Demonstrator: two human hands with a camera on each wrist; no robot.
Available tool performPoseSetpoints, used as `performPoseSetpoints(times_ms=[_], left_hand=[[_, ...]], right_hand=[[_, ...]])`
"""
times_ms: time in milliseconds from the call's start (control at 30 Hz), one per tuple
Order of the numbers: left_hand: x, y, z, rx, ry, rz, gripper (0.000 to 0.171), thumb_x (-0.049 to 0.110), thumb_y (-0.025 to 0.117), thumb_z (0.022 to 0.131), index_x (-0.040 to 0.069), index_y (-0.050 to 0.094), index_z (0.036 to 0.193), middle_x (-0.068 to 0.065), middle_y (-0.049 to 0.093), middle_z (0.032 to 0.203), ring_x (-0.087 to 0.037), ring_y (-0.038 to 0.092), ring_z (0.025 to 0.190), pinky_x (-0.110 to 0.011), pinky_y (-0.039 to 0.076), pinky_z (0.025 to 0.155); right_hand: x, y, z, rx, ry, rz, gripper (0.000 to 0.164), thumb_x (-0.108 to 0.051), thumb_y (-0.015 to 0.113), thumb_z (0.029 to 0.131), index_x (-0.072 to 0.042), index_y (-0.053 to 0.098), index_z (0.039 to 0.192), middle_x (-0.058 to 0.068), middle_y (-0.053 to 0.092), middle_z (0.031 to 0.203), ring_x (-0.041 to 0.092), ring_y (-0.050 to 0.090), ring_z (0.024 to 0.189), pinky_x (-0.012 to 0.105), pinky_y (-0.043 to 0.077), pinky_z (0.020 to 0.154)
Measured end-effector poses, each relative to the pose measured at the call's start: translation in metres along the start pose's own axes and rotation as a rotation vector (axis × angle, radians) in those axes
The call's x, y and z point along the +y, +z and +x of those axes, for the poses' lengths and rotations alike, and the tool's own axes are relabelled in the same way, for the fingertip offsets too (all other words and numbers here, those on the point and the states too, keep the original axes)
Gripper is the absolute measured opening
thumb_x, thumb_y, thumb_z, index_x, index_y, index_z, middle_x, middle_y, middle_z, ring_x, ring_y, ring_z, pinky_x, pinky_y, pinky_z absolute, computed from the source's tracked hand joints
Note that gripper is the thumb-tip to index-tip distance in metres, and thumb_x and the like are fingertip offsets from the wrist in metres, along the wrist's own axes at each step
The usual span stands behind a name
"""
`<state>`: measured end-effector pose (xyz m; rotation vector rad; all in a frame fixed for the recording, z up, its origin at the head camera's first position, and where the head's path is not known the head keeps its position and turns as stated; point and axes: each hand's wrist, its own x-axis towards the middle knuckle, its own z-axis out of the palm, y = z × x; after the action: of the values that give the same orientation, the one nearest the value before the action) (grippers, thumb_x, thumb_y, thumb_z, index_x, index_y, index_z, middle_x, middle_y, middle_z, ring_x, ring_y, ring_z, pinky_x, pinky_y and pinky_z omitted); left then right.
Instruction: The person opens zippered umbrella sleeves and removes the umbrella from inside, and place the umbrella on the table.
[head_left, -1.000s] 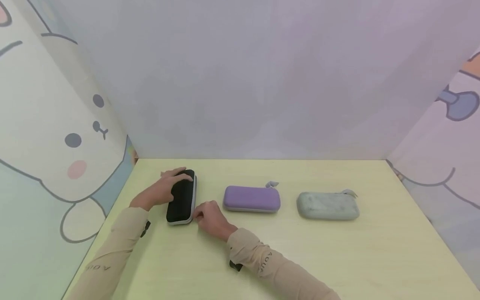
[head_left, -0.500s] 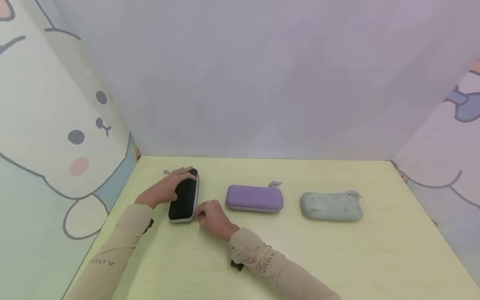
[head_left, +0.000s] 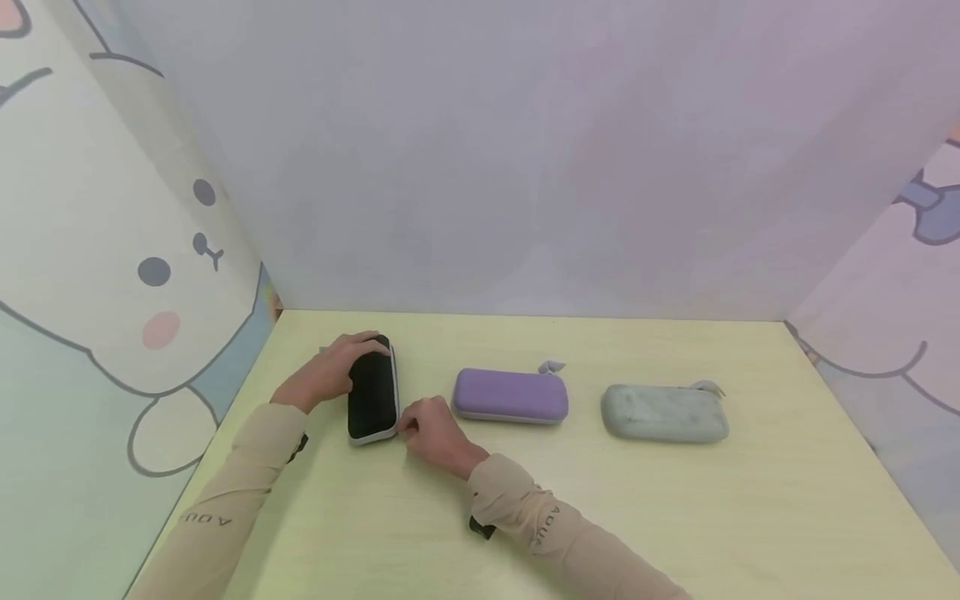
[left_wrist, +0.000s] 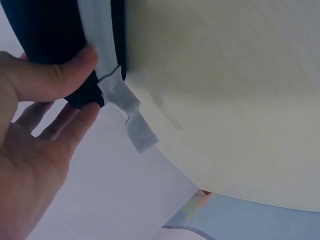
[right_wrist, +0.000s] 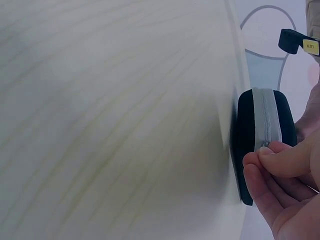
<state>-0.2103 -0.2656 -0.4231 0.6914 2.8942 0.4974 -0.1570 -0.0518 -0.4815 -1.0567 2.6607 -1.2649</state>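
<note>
A black hard-shell zip case with a light grey zipper band lies lengthwise on the table at the left. My left hand holds its far end, thumb and fingers around it in the left wrist view. A grey ribbed fabric tab sticks out from that end. At the case's near right corner is my right hand. In the right wrist view, its thumb and finger pinch the zipper pull, which is mostly hidden by the fingertips. The zipper teeth above it look closed.
A purple zip case lies right of my right hand. Farther right lies a grey-green zip case. Both have a fabric tab at the far right corner. Behind the pale yellow table stands a plain wall panel.
The black case has turned slightly, its near end swinging right. My right hand has shifted a little right with that corner, while my left hand keeps its hold. The head view has shifted slightly.
</note>
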Motion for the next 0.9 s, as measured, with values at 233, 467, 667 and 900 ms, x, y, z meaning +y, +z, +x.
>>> performPoseSetpoints(times_ms=[233,467,667,900], left_hand=[[0.003,0.000,0.001,0.020,-0.023,0.014,0.072,-0.029,0.053,0.066,0.011,0.059,0.125,-0.021,0.041,0.141,-0.041,0.040,0.121,-0.034,0.046,0.067],[0.004,-0.002,-0.001,0.023,-0.054,0.007,0.072,-0.029,0.060,0.062,0.010,0.060,0.123,-0.024,0.044,0.135,-0.044,0.039,0.117,-0.040,0.050,0.070],[-0.001,-0.001,-0.003,0.037,-0.058,-0.003,0.074,-0.024,0.073,0.056,0.011,0.061,0.121,-0.024,0.045,0.132,-0.044,0.039,0.116,-0.047,0.051,0.075],[-0.013,0.001,-0.005,0.028,-0.015,-0.116,0.080,-0.024,0.074,0.051,0.004,0.057,0.124,-0.028,0.034,0.144,-0.049,0.031,0.129,-0.054,0.043,0.090]], right_hand=[[0.001,-0.004,-0.004,0.014,-0.001,0.002,0.031,0.014,0.054,0.071,-0.007,0.077,0.077,-0.004,0.070,0.077,-0.003,0.057,0.069,0.009,0.043,0.061],[0.004,-0.009,-0.007,0.048,-0.007,0.022,0.029,0.015,0.055,0.071,-0.004,0.076,0.076,0.001,0.071,0.076,0.002,0.060,0.069,0.009,0.043,0.061],[0.005,-0.012,-0.009,0.077,0.031,0.028,0.026,0.015,0.055,0.072,-0.002,0.075,0.076,0.003,0.070,0.075,0.004,0.061,0.070,0.009,0.042,0.061],[0.007,-0.011,-0.011,0.114,0.046,0.057,0.028,0.018,0.053,0.068,-0.001,0.074,0.074,0.004,0.070,0.075,0.003,0.055,0.071,0.013,0.043,0.065]])
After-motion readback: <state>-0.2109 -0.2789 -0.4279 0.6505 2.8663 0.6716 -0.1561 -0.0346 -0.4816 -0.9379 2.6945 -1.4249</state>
